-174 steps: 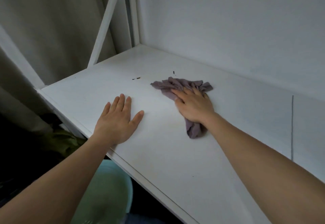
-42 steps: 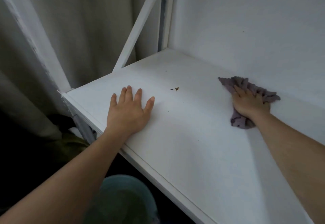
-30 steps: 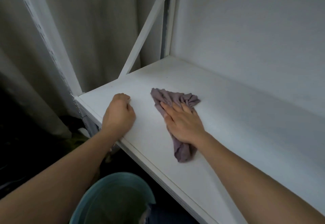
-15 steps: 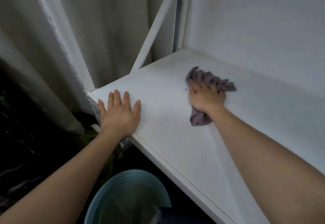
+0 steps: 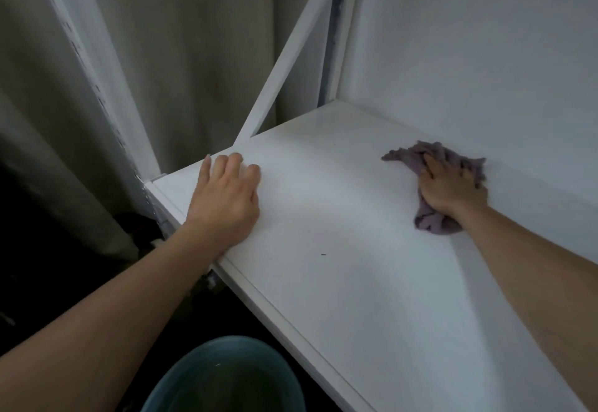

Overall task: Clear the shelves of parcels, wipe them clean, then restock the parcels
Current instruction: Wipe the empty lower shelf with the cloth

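step: wiping | right hand (image 5: 451, 190) flat on purple cloth (image 5: 430, 217), fingers straight, pressing it down at the shelf's (image 5: 356, 282) back edge by the wall | left hand (image 5: 226, 199) on front-left corner, fingers loosely bent, holding nothing, likely bracing | no parcels in view | basin (image 5: 223, 376) below, probably for rinsing

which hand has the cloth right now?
The right hand, far back by the wall, presses flat on the purple cloth. The left hand holds nothing; it rests on the bare shelf near the front left corner.
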`<state>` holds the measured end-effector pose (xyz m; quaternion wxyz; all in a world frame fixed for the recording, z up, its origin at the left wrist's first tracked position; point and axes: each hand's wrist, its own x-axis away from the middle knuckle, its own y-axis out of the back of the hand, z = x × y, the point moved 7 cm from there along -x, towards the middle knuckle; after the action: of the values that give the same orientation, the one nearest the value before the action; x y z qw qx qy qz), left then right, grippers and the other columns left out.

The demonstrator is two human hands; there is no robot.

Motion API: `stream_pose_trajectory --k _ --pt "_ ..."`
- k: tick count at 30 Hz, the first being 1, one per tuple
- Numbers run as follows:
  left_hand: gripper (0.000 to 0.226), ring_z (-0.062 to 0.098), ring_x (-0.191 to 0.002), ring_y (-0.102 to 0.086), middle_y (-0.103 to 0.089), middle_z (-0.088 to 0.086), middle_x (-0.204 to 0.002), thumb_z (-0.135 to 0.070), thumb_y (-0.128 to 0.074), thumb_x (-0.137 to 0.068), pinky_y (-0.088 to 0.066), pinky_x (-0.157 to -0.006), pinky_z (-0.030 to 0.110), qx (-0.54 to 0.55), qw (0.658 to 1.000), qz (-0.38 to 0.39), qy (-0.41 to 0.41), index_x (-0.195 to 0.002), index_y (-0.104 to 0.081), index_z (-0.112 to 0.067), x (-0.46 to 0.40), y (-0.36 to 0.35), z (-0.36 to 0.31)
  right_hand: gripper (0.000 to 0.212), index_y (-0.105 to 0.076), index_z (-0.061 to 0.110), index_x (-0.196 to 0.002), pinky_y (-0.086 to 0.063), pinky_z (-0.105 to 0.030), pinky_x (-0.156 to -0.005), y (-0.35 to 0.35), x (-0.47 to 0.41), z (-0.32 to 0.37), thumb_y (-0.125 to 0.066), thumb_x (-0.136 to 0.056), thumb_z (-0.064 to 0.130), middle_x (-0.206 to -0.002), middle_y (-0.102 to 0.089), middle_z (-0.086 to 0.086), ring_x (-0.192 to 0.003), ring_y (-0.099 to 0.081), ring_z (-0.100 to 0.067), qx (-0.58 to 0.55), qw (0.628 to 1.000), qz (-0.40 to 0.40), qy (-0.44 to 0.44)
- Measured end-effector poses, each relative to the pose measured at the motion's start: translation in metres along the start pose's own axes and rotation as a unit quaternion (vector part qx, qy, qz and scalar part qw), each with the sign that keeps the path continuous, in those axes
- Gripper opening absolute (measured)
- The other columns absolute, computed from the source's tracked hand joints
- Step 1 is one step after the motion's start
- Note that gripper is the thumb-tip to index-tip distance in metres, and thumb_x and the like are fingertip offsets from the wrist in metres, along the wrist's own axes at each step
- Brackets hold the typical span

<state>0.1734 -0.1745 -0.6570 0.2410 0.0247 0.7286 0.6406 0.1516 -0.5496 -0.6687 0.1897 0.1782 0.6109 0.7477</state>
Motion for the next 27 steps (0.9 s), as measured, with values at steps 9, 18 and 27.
stream_pose_trajectory --k 9,18,27 --pt "0.059 0.016 -0.149 0.012 0.007 0.001 -0.163 -0.026 -0.025 -0.101 0.009 -0.12 0.032 0.066 0.989 0.13 -0.025 -0.156 -0.003 -0.024 -0.009 -0.02 0.007 0.051 -0.008 0.054 -0.151 -0.004 -0.057 -0.119 -0.036 0.0 0.172 -0.014 -0.1 0.048 -0.165 0.003 0.012 -0.151 -0.002 -0.033 -0.008 0.984 0.019 0.176" --pt "0.038 0.023 -0.125 -0.053 -0.058 0.001 -0.137 -0.022 -0.046 -0.096 -0.036 -0.109 0.033 0.14 0.984 0.023 0.104 -0.131 -0.061 -0.018 -0.03 0.002 0.015 0.054 -0.015 0.04 -0.155 -0.009 -0.05 -0.121 -0.019 -0.037 0.076 -0.025 -0.102 0.044 -0.165 -0.009 0.004 -0.151 -0.009 -0.03 -0.002 0.986 0.011 0.168" --pt "0.026 0.026 -0.096 -0.055 -0.061 0.006 -0.106 -0.016 -0.041 -0.095 -0.042 -0.083 0.035 0.133 0.987 -0.005 0.084 -0.107 -0.063 -0.011 -0.034 -0.014 0.014 0.065 -0.001 0.037 -0.156 -0.002 -0.057 -0.12 -0.036 -0.126 0.154 -0.008 -0.094 0.057 -0.166 0.002 0.003 -0.151 -0.002 -0.032 0.0 0.993 0.032 0.115"
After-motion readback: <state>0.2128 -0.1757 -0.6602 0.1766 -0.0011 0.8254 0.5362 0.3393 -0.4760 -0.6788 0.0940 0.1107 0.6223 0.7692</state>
